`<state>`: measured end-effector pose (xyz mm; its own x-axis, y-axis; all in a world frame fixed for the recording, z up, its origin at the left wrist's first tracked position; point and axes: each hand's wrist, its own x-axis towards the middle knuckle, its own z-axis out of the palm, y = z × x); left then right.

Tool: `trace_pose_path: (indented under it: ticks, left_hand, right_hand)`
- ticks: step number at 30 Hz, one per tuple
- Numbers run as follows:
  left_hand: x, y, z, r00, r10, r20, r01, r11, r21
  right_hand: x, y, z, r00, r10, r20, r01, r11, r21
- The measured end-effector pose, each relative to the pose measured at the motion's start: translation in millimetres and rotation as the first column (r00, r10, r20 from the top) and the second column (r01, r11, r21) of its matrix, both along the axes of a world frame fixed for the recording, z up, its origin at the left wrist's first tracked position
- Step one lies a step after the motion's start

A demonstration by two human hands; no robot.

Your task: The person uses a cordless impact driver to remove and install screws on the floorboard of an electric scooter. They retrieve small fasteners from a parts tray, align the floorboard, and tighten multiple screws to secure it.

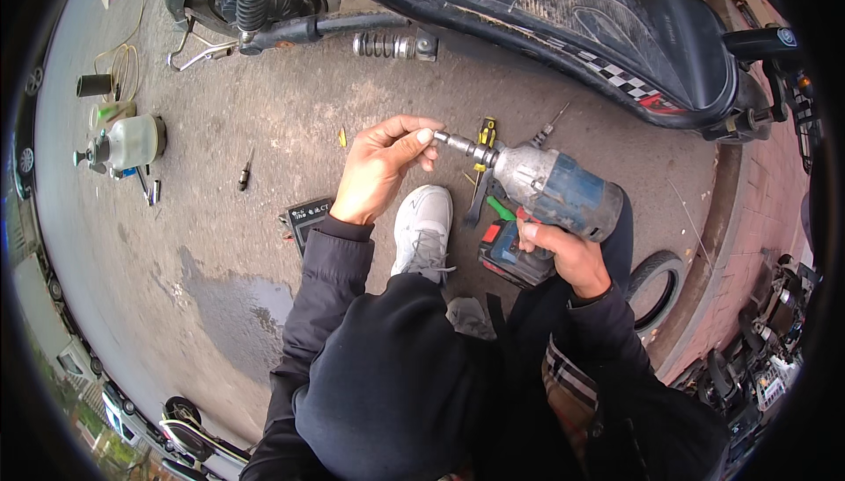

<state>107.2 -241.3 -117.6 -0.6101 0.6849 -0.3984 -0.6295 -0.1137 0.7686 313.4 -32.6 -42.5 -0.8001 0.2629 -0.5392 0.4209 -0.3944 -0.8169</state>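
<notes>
Scooter [563, 19] stretches beyond the power tool [568, 195], tyre [662, 261] nearby.

Free passage lies over the ground [290, 120] left of the left grip [374, 168], past a thin-shafted tool [245, 176] lying there. Ahead, the scooter [563, 19] bars the way. The power tool [568, 190] spans the gap to the right grip [574, 259], a shoe [421, 227] and a yellow-handled tool [487, 131] crowding the space below.

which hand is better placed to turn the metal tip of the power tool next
Probably the left hand: its thumb and fingers pinch the end of the metal tip, while the right hand is occupied gripping the power tool.
</notes>
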Motion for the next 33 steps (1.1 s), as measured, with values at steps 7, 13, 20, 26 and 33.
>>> trace_pose_path:
  ticks: [7,13,20,26,33]
  left_hand:
    - [0.0,-1.8,6.9,0.992,-0.068,-0.106,0.062,0.996,-0.061]
    - [-2.4,-4.3,9.9,0.960,-0.169,-0.224,0.136,0.978,-0.155]
    - [0.5,-5.3,5.3,0.999,-0.029,0.034,0.030,0.999,-0.024]
    - [0.7,-6.7,-2.3,0.991,-0.017,0.133,0.010,0.999,0.053]
    - [14.2,-11.2,-15.6,0.988,0.054,0.142,-0.045,0.997,-0.066]
  right_hand:
    - [6.9,-0.4,-9.1,0.999,-0.035,-0.004,0.034,0.995,-0.094]
    - [12.7,-2.6,-13.1,0.999,-0.041,0.010,0.042,0.991,-0.128]
    - [10.8,-1.6,-10.8,0.993,-0.117,0.002,0.113,0.957,-0.267]
    - [9.5,-5.3,-11.6,0.995,-0.093,0.032,0.096,0.988,-0.124]
    - [7.8,-13.3,-17.4,0.997,-0.019,0.074,0.016,0.999,0.035]
